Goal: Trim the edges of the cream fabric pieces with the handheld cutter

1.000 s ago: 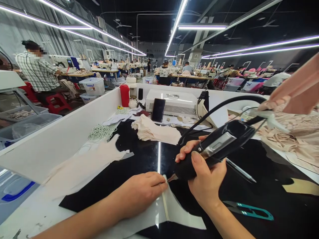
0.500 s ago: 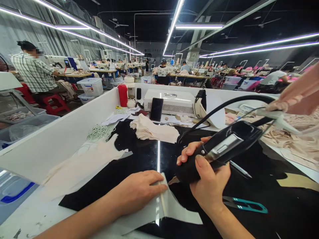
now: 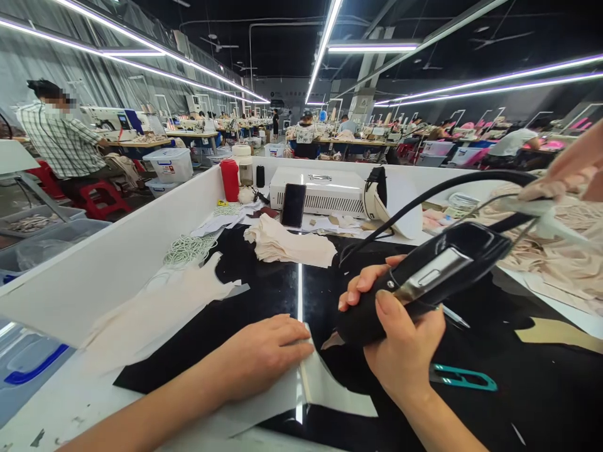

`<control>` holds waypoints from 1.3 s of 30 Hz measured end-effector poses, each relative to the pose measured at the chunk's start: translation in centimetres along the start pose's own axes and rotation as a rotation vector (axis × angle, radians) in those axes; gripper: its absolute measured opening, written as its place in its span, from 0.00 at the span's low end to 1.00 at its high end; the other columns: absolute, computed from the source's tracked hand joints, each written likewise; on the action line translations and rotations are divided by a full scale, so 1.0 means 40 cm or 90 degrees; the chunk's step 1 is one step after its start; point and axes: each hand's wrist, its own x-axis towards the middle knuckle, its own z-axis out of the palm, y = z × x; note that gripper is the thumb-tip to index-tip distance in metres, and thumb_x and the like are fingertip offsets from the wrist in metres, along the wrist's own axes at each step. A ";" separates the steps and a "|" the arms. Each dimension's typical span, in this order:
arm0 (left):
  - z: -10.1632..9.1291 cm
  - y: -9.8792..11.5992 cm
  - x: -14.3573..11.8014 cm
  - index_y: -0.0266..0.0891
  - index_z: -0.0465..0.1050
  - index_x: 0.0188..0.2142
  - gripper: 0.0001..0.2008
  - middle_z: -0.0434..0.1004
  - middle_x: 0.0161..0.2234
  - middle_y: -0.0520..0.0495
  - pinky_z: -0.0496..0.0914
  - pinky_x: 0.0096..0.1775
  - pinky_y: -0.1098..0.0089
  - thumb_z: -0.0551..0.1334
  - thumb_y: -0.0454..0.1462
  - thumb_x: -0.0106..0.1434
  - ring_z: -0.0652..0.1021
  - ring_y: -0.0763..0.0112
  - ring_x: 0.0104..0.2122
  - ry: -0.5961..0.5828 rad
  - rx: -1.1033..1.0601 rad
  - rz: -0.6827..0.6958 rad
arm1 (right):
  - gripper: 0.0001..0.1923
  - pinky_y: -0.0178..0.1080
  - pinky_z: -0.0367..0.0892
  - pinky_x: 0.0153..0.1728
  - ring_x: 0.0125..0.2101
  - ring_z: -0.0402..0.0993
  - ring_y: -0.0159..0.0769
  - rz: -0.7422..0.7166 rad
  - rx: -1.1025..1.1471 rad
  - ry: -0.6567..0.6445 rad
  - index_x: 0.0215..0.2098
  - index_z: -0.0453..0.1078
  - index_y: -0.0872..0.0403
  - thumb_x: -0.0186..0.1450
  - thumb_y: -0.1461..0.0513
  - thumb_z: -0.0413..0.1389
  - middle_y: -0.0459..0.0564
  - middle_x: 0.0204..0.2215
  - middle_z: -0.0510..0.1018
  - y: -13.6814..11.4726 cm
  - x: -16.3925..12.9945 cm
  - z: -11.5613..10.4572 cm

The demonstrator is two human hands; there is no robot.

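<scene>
While my left hand lies flat, fingers spread, on the pale fabric piece near the middle of the black surface, my right hand is wrapped tight around the black corded hand tool, whose tip points down just right of the left fingertips. Teal snips lie near, right of my wrist. Folded cream fabric sits farther off, before a phone leaning on a white machine

I noted a glossy black tabletop carrying folded cream fabric, teal snips, white cord.
</scene>
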 end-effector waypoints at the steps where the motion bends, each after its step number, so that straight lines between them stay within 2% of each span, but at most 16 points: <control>1: -0.004 0.004 0.006 0.33 0.76 0.53 0.14 0.81 0.50 0.39 0.75 0.59 0.62 0.53 0.29 0.78 0.81 0.62 0.50 -0.006 -0.014 -0.002 | 0.17 0.38 0.76 0.26 0.25 0.74 0.33 0.000 0.003 -0.002 0.49 0.70 0.46 0.65 0.60 0.68 0.41 0.31 0.77 -0.003 -0.002 -0.002; 6: -0.019 0.029 0.028 0.35 0.78 0.48 0.12 0.80 0.43 0.43 0.78 0.47 0.67 0.55 0.28 0.76 0.80 0.65 0.41 -0.061 -0.059 -0.032 | 0.17 0.38 0.75 0.27 0.26 0.75 0.33 0.009 0.005 -0.015 0.49 0.70 0.46 0.65 0.59 0.69 0.41 0.31 0.77 -0.005 -0.013 -0.006; 16: -0.021 0.033 0.008 0.39 0.77 0.51 0.13 0.80 0.46 0.42 0.76 0.45 0.68 0.54 0.30 0.77 0.79 0.65 0.41 -0.067 -0.042 -0.034 | 0.16 0.38 0.75 0.27 0.25 0.74 0.32 0.016 0.005 -0.028 0.48 0.70 0.46 0.66 0.60 0.68 0.41 0.31 0.77 -0.002 -0.023 0.002; 24: -0.009 0.032 -0.007 0.40 0.76 0.53 0.13 0.79 0.49 0.42 0.72 0.59 0.60 0.55 0.30 0.77 0.81 0.63 0.46 -0.064 -0.028 -0.019 | 0.15 0.39 0.75 0.27 0.25 0.75 0.33 0.019 -0.029 -0.023 0.48 0.68 0.46 0.67 0.62 0.66 0.41 0.31 0.77 -0.001 -0.032 0.007; 28: -0.006 0.032 -0.011 0.41 0.75 0.55 0.13 0.79 0.50 0.42 0.72 0.59 0.58 0.58 0.30 0.76 0.81 0.62 0.47 -0.068 -0.016 -0.021 | 0.17 0.39 0.76 0.27 0.25 0.75 0.33 0.010 -0.015 -0.017 0.49 0.69 0.46 0.66 0.61 0.67 0.41 0.31 0.77 -0.014 -0.032 -0.002; 39: -0.003 0.033 -0.014 0.41 0.74 0.55 0.13 0.79 0.50 0.41 0.72 0.60 0.59 0.57 0.30 0.76 0.81 0.62 0.48 -0.063 -0.004 -0.014 | 0.16 0.38 0.76 0.28 0.26 0.75 0.32 0.015 -0.009 -0.021 0.49 0.70 0.46 0.67 0.63 0.66 0.41 0.32 0.78 -0.012 -0.047 -0.007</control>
